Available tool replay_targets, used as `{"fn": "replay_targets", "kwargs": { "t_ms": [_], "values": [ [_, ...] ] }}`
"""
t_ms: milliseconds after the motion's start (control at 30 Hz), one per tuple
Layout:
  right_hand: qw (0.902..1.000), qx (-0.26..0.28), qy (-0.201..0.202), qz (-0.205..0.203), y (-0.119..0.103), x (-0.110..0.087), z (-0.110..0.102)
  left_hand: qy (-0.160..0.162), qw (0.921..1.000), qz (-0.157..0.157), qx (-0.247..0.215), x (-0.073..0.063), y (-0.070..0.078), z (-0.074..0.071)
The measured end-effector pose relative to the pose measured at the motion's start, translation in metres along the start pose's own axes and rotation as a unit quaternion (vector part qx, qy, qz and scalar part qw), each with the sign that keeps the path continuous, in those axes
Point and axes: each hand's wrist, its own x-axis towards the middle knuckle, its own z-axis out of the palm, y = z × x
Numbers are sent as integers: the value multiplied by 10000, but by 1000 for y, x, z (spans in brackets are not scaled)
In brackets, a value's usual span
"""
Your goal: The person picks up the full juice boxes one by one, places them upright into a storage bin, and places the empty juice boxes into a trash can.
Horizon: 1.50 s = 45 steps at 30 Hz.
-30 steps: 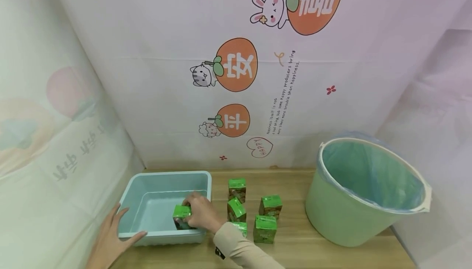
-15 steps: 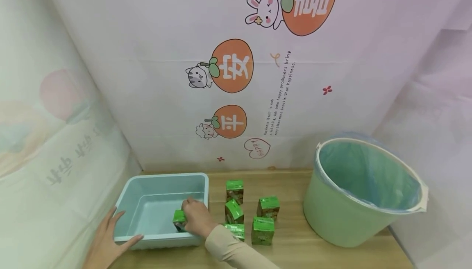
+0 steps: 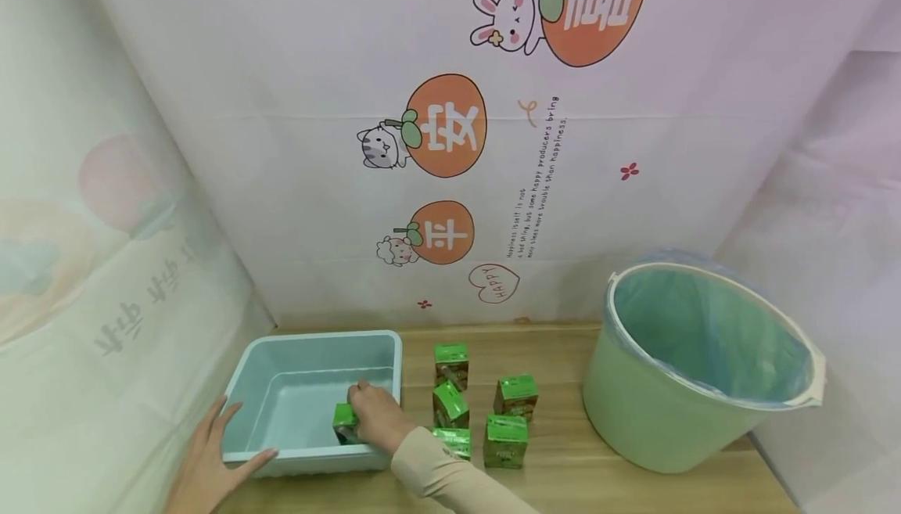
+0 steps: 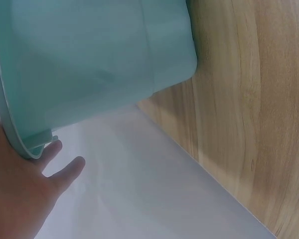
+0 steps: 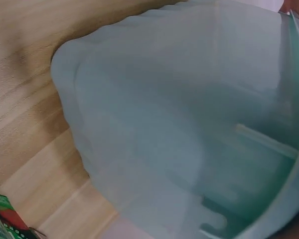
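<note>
A pale blue plastic basin (image 3: 310, 459) stands on the wooden table at the left. My left hand (image 3: 204, 459) rests on its near left corner, thumb across the front rim and other fingers spread along the left side. In the left wrist view, two fingers (image 4: 67, 174) show outside the rim. Inside the basin, near its front right corner, my right hand (image 3: 380, 416) holds a small green-topped box (image 3: 343, 420); the hand hides the box's right part. In the right wrist view the basin wall (image 5: 139, 114) covers most of the picture, and the box is hidden.
Several similar green-topped boxes stand right of the basin, among them a near box (image 3: 504, 442) and a back box (image 3: 451, 365). A light green bucket (image 3: 640, 420) with a clear liner stands at the right. A printed sheet (image 3: 317, 185) hangs behind.
My right hand has moved slightly down and left in the basin and covers more of the box. My left hand has stayed at the basin's corner.
</note>
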Motion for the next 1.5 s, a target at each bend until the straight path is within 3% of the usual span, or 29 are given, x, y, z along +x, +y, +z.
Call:
{"fn": "replay_targets", "kwargs": {
  "t_ms": [367,600,733,900,1033,1200,1500],
  "values": [
    [9972,488,-516,227,1,-4,-37,12,10000,13,30,1,1,-1],
    [9949,995,-153,94,16,-6,-69,-137,9999,-60,38,2,1,-5],
    [9934,1128,29,228,34,-7,-88,-259,9996,-103,4,3,2,-4],
    [9884,1399,42,588,60,-10,-104,-191,9998,-84,-34,2,2,-1],
    [9819,1681,18,876,84,-11,-104,-156,9998,-72,-26,1,2,-1],
    [9841,1452,114,1014,113,-14,-97,-259,9995,-165,-58,2,3,-3],
    [9808,1383,40,1372,156,-25,-65,-217,9997,-129,-34,1,4,-2]
  ]
}}
